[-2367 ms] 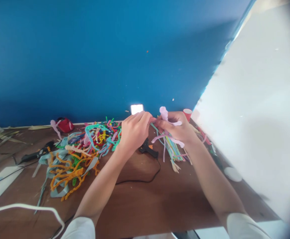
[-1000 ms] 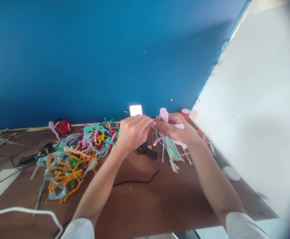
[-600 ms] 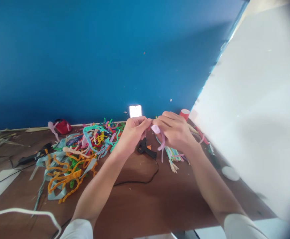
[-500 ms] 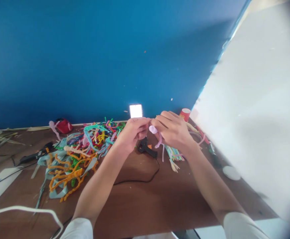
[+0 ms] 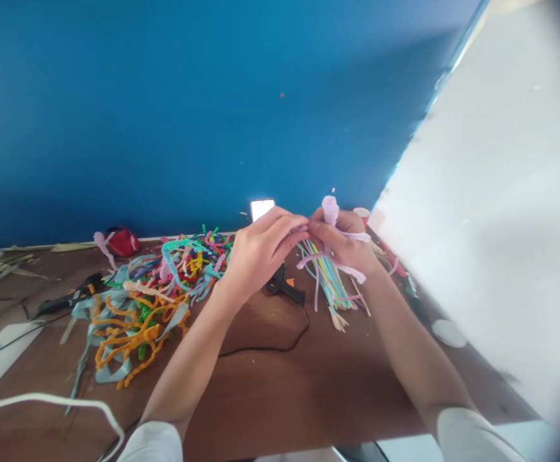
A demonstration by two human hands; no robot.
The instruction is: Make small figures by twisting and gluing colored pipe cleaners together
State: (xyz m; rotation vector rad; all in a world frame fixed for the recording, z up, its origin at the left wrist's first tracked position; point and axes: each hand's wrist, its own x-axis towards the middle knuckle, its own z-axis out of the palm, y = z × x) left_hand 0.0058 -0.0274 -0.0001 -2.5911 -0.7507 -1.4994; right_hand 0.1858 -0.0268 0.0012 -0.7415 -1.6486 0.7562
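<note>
A lilac pipe-cleaner figure (image 5: 330, 210) with a rounded head and several thin limbs is in my right hand (image 5: 349, 240), whose fingers are closed around its middle. One limb sticks out to the right and others hang below the palm. My left hand (image 5: 267, 247) meets the right at the fingertips, pinching a small lilac bit close to the figure; whether it is one of the limbs is hard to see. Below the hands, a bundle of pastel pipe cleaners (image 5: 332, 289) lies on the brown table (image 5: 280, 398). A black glue gun (image 5: 284, 285) sits partly behind my left hand.
A tangled heap of coloured pipe cleaners (image 5: 149, 314) covers the table's left side. Beyond it are a red pouch (image 5: 126, 242) and another black tool (image 5: 70, 296). A lit phone (image 5: 262, 208) leans at the blue wall. A red cup (image 5: 362, 213) and white disc (image 5: 448, 333) are right.
The lilac figure has turned so its head points up and its limbs show. My hands have shifted slightly right, and my right hand has rolled over, uncovering more of the pastel bundle.
</note>
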